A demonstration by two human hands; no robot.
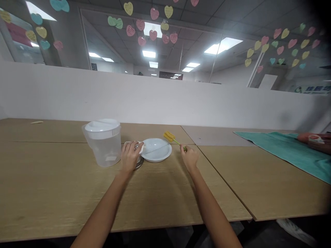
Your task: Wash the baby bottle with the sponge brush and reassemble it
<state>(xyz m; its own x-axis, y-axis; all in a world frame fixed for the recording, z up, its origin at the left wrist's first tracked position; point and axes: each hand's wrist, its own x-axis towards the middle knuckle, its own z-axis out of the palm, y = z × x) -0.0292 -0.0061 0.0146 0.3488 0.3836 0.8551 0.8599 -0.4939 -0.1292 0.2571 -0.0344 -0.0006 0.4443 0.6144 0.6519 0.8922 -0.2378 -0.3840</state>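
My right hand (189, 157) is closed on the green handle of a brush, whose yellow sponge head (169, 136) points up and left, just beyond the bowl's right side. A shallow white bowl (157, 150) stands between my hands on the wooden table (155, 196). My left hand (130, 155) rests over a small white and clear item (140, 148) at the bowl's left edge, its fingers curled on it; the palm hides much of it. Under that hand a round metal item (139, 162) shows in part. Left of it stands a clear plastic pitcher (107, 148) with a white lid.
A teal cloth (289, 146) lies on the right-hand table, with another person's hand and forearm (314, 139) at the far right. A thin pale piece (37, 122) lies at the back left. Behind the tables runs a white wall (155, 100) below glass.
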